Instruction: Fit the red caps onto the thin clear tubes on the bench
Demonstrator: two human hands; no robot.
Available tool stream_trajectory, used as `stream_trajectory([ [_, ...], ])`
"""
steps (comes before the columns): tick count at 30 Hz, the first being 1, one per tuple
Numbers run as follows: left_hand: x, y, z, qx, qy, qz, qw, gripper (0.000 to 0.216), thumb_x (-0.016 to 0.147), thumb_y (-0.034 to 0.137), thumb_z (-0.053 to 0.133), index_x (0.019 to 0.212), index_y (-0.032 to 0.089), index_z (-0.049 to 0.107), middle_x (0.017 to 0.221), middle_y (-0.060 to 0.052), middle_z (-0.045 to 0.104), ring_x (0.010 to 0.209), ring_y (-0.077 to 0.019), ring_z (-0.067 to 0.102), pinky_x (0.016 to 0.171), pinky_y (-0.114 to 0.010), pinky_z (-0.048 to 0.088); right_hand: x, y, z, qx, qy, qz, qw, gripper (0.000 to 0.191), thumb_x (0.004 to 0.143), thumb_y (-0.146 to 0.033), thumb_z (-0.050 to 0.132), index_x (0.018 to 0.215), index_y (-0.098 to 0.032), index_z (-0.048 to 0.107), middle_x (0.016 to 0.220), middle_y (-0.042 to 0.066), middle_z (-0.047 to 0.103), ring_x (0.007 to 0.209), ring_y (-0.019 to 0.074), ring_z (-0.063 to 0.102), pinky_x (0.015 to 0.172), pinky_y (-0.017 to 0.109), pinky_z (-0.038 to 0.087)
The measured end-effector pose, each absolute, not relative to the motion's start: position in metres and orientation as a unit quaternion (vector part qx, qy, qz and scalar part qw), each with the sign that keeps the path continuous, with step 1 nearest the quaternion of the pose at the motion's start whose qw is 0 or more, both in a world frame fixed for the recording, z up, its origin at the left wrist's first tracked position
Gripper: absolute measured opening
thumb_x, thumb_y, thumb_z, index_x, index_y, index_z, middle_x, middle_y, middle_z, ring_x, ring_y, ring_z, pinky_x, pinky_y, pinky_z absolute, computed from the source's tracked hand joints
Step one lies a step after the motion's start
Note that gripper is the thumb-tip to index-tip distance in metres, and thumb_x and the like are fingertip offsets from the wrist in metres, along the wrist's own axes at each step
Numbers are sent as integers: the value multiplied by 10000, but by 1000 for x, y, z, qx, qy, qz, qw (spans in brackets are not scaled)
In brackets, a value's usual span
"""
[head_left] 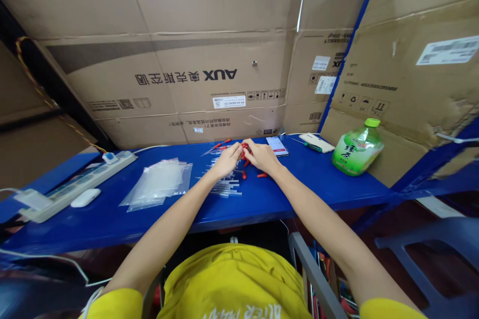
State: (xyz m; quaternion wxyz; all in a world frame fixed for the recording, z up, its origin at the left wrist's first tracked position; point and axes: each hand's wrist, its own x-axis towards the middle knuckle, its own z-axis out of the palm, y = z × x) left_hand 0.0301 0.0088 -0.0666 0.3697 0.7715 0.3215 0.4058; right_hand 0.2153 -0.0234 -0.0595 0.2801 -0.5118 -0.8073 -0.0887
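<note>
My left hand (227, 160) and my right hand (262, 155) meet over the middle of the blue table, fingertips almost touching. Pinched in my right hand is a red rubber bulb (244, 145). The fingers of my left hand are closed too, but what they hold is hidden. Under and in front of my hands lies a loose pile of thin transparent tubes (226, 188). Several more red bulbs lie around, among them a loose bulb (244, 175) and another bulb (262, 175). Behind my left hand, a red-ended dropper (217, 146) lies on the table.
Left of the tubes are zip bags (159, 184), a white earphone case (86, 198) and a power strip (80, 184). To the right are a lit phone (277, 145), a green-handled screwdriver (313, 147), a pale phone (318, 141) and a green bottle (357, 149). Cardboard (179, 75) walls the back.
</note>
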Motion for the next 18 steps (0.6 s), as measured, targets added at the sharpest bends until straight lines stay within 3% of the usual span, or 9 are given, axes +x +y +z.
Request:
stream_trajectory([
  [5,30,9,-66,802,340,375,317,378,1031,502,452,819,196,517,747,-12,556,739,-167,509,701,-286,436,214,-21,-62,-523,-804,-107,263,305,1062,-361,452,1268,-220,628,1057,70,803,881,232,746,699,275,391],
  [9,34,8,-66,797,342,374,328,391,1034,512,411,809,203,493,698,4,513,705,-161,484,668,-279,419,210,-21,-63,-539,-795,-113,255,296,1064,-330,437,1225,-202,651,1052,83,800,877,234,735,701,281,373],
  [18,41,-7,-59,729,326,349,490,448,978,612,517,794,223,393,618,78,276,496,-83,222,477,-232,198,216,-19,-59,-528,-806,-90,254,262,1039,-226,420,1165,-186,647,1116,107,773,961,237,712,789,290,415],
])
